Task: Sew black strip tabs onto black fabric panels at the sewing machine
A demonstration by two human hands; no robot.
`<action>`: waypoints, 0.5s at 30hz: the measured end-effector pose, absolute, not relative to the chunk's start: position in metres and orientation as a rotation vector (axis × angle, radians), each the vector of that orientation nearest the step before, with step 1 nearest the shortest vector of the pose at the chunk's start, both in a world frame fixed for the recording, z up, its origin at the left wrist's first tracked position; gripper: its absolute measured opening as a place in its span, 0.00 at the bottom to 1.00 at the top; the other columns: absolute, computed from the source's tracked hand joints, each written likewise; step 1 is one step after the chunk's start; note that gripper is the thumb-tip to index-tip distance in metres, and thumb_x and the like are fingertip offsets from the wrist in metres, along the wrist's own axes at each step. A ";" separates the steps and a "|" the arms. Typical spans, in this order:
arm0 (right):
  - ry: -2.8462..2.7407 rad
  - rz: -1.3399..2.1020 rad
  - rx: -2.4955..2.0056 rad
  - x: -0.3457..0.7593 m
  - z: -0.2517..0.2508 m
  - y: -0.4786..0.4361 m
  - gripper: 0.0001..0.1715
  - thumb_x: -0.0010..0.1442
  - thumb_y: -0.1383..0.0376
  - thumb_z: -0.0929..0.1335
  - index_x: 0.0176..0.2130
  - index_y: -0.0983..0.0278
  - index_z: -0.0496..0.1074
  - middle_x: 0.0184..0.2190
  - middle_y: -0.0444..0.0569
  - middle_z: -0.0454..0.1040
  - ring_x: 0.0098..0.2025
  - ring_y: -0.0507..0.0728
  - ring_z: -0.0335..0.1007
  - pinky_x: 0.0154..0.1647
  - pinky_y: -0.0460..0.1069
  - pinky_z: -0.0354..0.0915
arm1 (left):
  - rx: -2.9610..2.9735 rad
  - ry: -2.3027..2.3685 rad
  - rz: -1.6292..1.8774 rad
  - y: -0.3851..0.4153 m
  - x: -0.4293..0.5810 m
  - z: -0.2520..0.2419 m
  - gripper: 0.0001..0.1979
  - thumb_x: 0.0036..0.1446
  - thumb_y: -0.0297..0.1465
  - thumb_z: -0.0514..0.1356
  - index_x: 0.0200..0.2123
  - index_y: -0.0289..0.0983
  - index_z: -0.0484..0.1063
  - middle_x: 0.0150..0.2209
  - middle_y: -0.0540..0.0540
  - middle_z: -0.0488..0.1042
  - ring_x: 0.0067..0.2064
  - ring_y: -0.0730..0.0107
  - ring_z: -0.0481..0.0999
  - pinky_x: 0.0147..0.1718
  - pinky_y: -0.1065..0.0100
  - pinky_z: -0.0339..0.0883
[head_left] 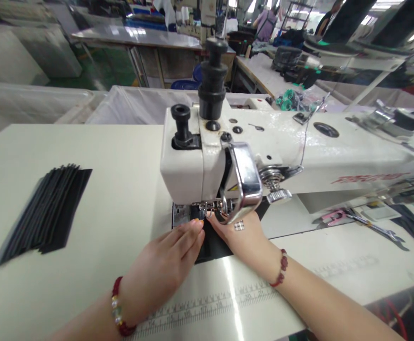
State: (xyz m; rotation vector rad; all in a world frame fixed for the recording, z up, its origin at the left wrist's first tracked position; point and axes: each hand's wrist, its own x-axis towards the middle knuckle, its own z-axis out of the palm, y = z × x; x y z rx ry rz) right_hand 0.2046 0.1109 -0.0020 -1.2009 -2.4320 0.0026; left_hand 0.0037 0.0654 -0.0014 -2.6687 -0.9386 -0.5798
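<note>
A white sewing machine [192, 175] stands on the pale table, its presser foot [208, 208] low over a black fabric piece [215, 244]. My left hand [171, 258] lies beside that piece, fingers stretched out close together and tips touching the cloth just in front of the foot. On the other side, my right hand [245, 237] rests on the black fabric near the needle area. A shiny metal lever guard [245, 180] and the machine head hide most of its fingers, so their grip does not show.
To the left lies a fanned stack of black strips [47, 213]. Pink-handled snips [334, 217] and metal tweezers [377, 229] lie under the machine arm at right. A printed ruler scale [203, 308] runs along the table front. Behind are white-lined bins [132, 102] and another person [265, 23].
</note>
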 end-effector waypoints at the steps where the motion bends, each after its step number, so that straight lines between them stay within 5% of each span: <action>1: -2.421 0.021 -1.209 0.205 -0.003 0.111 0.11 0.67 0.65 0.61 0.37 0.62 0.72 0.37 0.50 0.76 0.38 0.55 0.70 0.35 0.49 0.62 | -2.669 -0.950 -0.545 0.064 0.005 -0.002 0.17 0.62 0.18 0.46 0.48 0.25 0.70 0.50 0.34 0.73 0.50 0.56 0.74 0.44 0.60 0.74; 5: -2.375 0.035 -1.186 0.210 -0.010 0.115 0.10 0.66 0.66 0.62 0.39 0.63 0.73 0.36 0.50 0.77 0.37 0.56 0.70 0.37 0.50 0.65 | -2.702 -0.997 -0.404 0.059 0.008 -0.003 0.19 0.61 0.19 0.46 0.52 0.24 0.68 0.54 0.32 0.69 0.52 0.52 0.72 0.46 0.57 0.73; 11: -2.372 0.278 -1.215 0.218 -0.011 0.123 0.08 0.61 0.69 0.65 0.33 0.61 0.74 0.32 0.47 0.77 0.34 0.56 0.73 0.36 0.50 0.68 | -2.711 -1.060 -0.437 0.058 0.011 -0.002 0.22 0.68 0.35 0.46 0.49 0.23 0.70 0.53 0.31 0.70 0.51 0.51 0.72 0.43 0.57 0.75; 15: -2.456 0.311 -1.254 0.218 -0.004 0.126 0.08 0.59 0.71 0.65 0.34 0.62 0.74 0.34 0.49 0.78 0.35 0.58 0.74 0.35 0.51 0.70 | -2.679 -1.054 -0.481 0.058 0.012 -0.002 0.20 0.68 0.34 0.46 0.49 0.25 0.71 0.53 0.33 0.70 0.50 0.53 0.72 0.43 0.59 0.74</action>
